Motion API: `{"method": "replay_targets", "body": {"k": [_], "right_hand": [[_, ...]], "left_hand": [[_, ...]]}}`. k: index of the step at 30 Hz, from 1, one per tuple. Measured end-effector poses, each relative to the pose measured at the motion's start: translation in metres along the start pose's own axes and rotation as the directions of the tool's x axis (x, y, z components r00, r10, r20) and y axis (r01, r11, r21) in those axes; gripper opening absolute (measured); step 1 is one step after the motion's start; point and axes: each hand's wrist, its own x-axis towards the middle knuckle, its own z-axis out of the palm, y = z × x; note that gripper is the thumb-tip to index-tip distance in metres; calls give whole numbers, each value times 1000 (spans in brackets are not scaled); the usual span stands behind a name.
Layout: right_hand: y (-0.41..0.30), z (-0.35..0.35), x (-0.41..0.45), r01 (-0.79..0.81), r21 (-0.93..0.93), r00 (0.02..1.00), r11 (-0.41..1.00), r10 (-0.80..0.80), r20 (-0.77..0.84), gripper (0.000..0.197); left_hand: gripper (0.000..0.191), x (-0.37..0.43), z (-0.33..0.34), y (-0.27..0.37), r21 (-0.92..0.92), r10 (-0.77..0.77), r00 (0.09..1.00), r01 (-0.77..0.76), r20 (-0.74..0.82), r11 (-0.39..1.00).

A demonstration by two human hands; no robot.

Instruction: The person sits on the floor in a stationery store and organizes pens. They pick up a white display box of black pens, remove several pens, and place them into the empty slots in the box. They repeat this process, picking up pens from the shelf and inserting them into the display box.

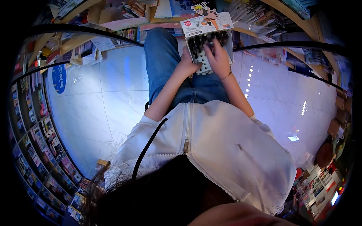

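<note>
A white cardboard pen display box (207, 69) rests on my lap, with a cartoon figure cut-out (208, 17) rising above its printed header. Dark pens (198, 42) stand in its upper rows, while bare round holes show in the lower part. My left hand (189, 64) grips the box at its lower left side, thumb over the front edge. Over the right part of the box is my right hand (220, 60), thumb and forefinger at the dark pens. Blur around those fingertips hides whether a pen is pinched between them.
Wooden shelving (162, 19) in front of me carries a carton of pens (124, 19) and, to the right, densely packed pens (249, 17). A dark rack (36, 124) of small packaged goods lines the left. Pale tiled floor (84, 113) lies around me; brown boxes (335, 127) stand far right.
</note>
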Motion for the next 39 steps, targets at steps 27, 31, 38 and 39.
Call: {"method": "replay_targets", "body": {"k": [27,31,38,39], "right_hand": [[17,-23,-3,-215,-291,936,932,112,-332,28],[36,-18,1,-249,-368,947,896,145,-288,29],[5,-19,-4,-52,-220,922,974,-38,-385,23],[-7,-21,-2,-27,-130,895,991,-34,-445,23]], "left_hand": [[72,-3,-10,-5,-85,-72,992,82,105,993],[68,-5,-2,-3,-3,-52,998,52,30,999],[69,-1,-1,-24,-61,-131,989,136,71,989],[69,0,-1,-21,-40,-161,985,164,63,986]]}}
